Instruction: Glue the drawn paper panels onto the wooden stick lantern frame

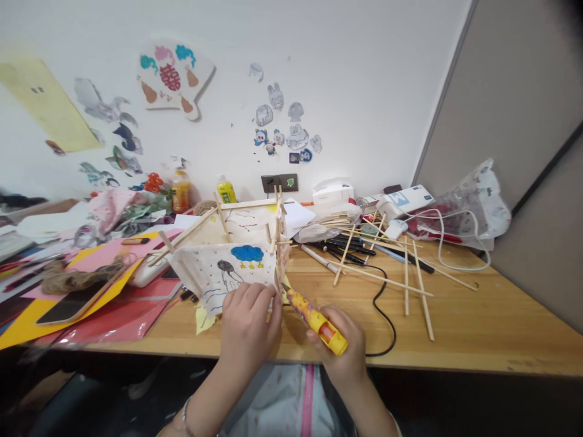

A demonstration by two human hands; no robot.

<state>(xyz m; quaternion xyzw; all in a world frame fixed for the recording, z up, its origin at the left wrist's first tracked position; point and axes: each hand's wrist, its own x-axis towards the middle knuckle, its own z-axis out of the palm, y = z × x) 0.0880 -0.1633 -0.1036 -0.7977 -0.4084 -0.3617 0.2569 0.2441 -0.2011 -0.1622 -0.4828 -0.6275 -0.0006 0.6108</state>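
Pale grey-blue cloth w/ a pink stripe (282,403) sits nearest the head cam, below a smooth, honey-brown wood table (473,331). Up at the edge, L hand (248,318) curls its fingers against the lower right of a white-panelled box framed in pale wood sticks (214,261), prob. bracing it. And R hand (339,340) wraps a yellow, purple-mottled, stick-shaped tool (314,317), slim tip angled at the box's near right corner (touching? can't tell), prob. gripped for aim. Box stands front of table, panel soft-looking, slightly wrinkled, w/ a puffy blue cloud drawing (247,252). Off right: thin, straight-edged loose wood sticks (407,285) crisscrossed, plus a looping black cable (394,334).
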